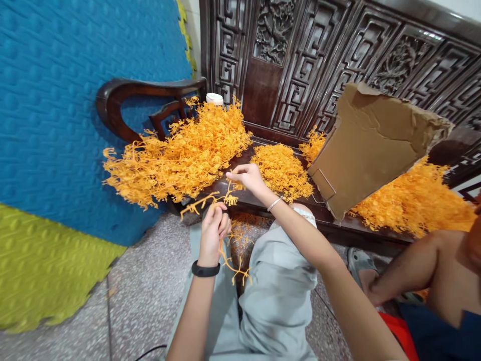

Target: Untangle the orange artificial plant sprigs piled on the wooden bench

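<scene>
My left hand [215, 228], with a black band at its wrist, is closed around an orange branched plastic stem [199, 204]. Thin branches stick out to the left of the fist, and more hang below it over my lap. My right hand [248, 178], wearing a silver bracelet, pinches the upper tip of an orange branch just above the left hand. What lies between its fingertips is too small to make out fully. Close behind my hands are a large heap of orange branched pieces [195, 155] and a smaller orange pile [280, 170] on a dark wooden bench.
A torn cardboard piece [376, 145] stands on the bench [259, 203], with another orange heap [417, 200] behind it. A white container [214, 99] sits by the armrest [120, 100]. Another person's leg [409, 265] is at right. Blue foam mats [75, 100] stand at left.
</scene>
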`<state>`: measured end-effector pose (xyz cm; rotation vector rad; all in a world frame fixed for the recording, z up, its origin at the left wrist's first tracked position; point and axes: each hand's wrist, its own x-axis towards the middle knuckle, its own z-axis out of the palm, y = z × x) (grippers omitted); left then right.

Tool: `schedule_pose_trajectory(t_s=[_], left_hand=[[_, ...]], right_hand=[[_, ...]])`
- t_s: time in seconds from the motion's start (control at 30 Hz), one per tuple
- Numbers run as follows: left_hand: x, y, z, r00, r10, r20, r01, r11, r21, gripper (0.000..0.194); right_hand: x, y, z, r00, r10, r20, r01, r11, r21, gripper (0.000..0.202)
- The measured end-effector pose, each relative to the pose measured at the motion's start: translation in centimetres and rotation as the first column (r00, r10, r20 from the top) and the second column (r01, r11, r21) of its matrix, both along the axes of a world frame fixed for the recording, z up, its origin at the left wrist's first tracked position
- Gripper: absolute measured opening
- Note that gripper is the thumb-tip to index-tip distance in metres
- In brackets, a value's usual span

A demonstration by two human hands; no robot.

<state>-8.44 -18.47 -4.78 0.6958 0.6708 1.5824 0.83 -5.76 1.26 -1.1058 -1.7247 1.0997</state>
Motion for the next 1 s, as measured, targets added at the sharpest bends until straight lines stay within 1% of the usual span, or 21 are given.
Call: schedule_pose_trajectory(t_s=[0.17,0.3,0.47,0.57,0.7,0.87,0.93,1.0], left_hand=[[0.7,0.1,0.0,1.000,0.002,0.009,-0.002,1.000,0.007,0.016],[0.9,0.2,0.1,1.000,0.004,0.008,-0.004,1.000,0.001,0.017],[0.8,0.3,0.3,1.000,0.008,0.021,-0.007,1.000,-0.020,0.019],[0.7,0.3,0.3,1.000,0.008,0.026,-0.008,0.999,-0.032,0.019],[0.9,0.4,0.3,1.000,-0.001,0.018,0.002,1.000,-0.014,0.018],[1.1,0.5,0.3,1.000,0.005,0.004,-0.005,1.000,-0.016,0.017],[1.2,0.2,0.4,1.000,0.024,0.007,-0.024,1.000,-0.003,0.019],[1.1,-0.4,0.5,0.997,0.072,0.000,-0.072,0.997,0.006,0.022]], right_hand=[[-0.2,0.0,0.1,0.997,-0.069,-0.029,0.067,0.996,-0.052,0.026],[-0.3,0.5,-0.2,0.992,-0.118,-0.046,0.114,0.990,-0.083,0.025],[-0.4,1.6,-1.0,0.994,-0.100,-0.037,0.098,0.994,-0.046,0.020],[-0.4,1.9,-0.8,0.994,-0.106,-0.023,0.105,0.994,-0.042,0.019],[-0.4,1.6,-0.5,0.991,-0.136,-0.013,0.134,0.989,-0.063,0.018],[-1.1,1.3,-0.8,0.982,-0.186,-0.031,0.184,0.982,-0.050,0.018],[-0.6,2.0,-0.2,0.970,-0.237,-0.053,0.237,0.971,-0.011,0.018],[1.0,3.4,1.0,0.930,-0.349,-0.113,0.356,0.933,0.053,0.019]])
